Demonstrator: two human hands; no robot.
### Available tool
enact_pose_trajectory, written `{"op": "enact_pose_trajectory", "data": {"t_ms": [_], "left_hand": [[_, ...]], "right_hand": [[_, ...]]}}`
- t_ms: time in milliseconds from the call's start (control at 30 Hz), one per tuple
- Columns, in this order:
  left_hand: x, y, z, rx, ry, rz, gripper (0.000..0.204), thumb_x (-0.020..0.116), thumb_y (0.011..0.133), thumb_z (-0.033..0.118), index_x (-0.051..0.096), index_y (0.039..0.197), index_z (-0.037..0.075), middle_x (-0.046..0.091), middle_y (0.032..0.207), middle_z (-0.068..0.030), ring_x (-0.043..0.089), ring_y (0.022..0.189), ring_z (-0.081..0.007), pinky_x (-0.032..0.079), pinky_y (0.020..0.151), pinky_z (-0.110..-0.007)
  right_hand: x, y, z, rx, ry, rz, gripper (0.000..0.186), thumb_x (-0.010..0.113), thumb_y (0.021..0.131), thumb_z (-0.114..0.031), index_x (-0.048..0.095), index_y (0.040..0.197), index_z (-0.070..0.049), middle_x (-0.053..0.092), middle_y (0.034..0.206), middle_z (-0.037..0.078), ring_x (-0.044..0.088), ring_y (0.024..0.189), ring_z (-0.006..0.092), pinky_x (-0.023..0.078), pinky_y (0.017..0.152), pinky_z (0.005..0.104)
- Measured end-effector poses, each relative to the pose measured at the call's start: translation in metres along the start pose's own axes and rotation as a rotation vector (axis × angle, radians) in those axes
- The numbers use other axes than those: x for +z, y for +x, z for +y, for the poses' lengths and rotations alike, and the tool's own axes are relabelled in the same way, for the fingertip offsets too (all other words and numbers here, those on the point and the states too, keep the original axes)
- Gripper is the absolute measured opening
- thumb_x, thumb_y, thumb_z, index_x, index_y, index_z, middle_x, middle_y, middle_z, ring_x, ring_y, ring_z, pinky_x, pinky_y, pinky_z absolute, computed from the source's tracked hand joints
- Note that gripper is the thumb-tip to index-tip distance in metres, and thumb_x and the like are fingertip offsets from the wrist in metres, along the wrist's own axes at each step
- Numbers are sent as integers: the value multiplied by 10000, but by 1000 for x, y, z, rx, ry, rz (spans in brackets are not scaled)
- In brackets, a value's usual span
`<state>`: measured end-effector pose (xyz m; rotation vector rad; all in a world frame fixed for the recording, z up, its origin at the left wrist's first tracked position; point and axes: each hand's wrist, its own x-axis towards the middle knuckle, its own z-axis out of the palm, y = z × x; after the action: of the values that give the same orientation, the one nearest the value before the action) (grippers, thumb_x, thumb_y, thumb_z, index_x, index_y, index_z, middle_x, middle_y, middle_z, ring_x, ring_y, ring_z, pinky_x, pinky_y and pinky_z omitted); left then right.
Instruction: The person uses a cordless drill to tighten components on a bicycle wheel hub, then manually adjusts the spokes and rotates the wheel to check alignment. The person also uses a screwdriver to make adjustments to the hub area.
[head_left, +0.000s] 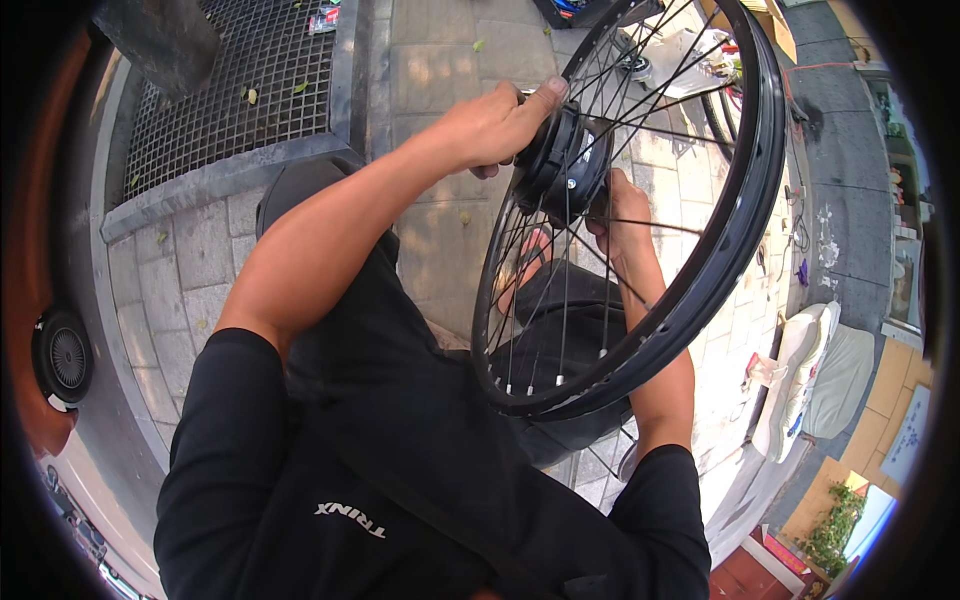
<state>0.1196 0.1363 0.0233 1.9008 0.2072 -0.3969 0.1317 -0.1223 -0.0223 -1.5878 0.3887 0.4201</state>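
Note:
I hold a black spoked bicycle wheel [748, 200] tilted on edge over my lap. Its large black hub [562, 160] is between my hands. My left hand [512, 130] is closed on the hub's upper left side, thumb on top and fingertips curled at its edge. My right hand [620, 210] is closed at the hub's lower right, behind the spokes, with some fingers hidden. The lower rim of the wheel overlaps my dark-clothed legs, and a sandaled foot [528, 258] shows through the spokes.
A metal grate [240, 130] with a trunk [165, 45] is at upper left. A car wheel [65, 355] is at the left edge. Behind the bicycle wheel lie white sheeting [670, 55] and another tyre. Pale padded items [800, 380] rest on the paving at right.

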Motion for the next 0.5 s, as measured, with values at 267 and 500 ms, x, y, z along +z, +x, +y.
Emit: {"op": "enact_pose_trajectory", "data": {"t_ms": [267, 500], "left_hand": [[-2, -3, 3, -20, -23, -19, 1029, 304, 996, 856, 562, 1287, -97, 587, 760, -120, 567, 539, -166, 484, 493, -319], [-1, -1, 3, -34, -15, -17, 1060, 294, 982, 876, 557, 1336, -88, 588, 766, -121, 564, 560, -165, 481, 502, -318]], "right_hand": [[-10, 13, 17, -101, -106, 21, 317, 529, 1099, -341, 558, 861, -133, 428, 561, -19, 358, 396, 137, 277, 380, 292], [-9, 10, 14, -71, -1, -41, 314, 534, 1081, -324, 581, 857, -108, 478, 583, 8, 395, 405, 154, 301, 390, 307]]}}
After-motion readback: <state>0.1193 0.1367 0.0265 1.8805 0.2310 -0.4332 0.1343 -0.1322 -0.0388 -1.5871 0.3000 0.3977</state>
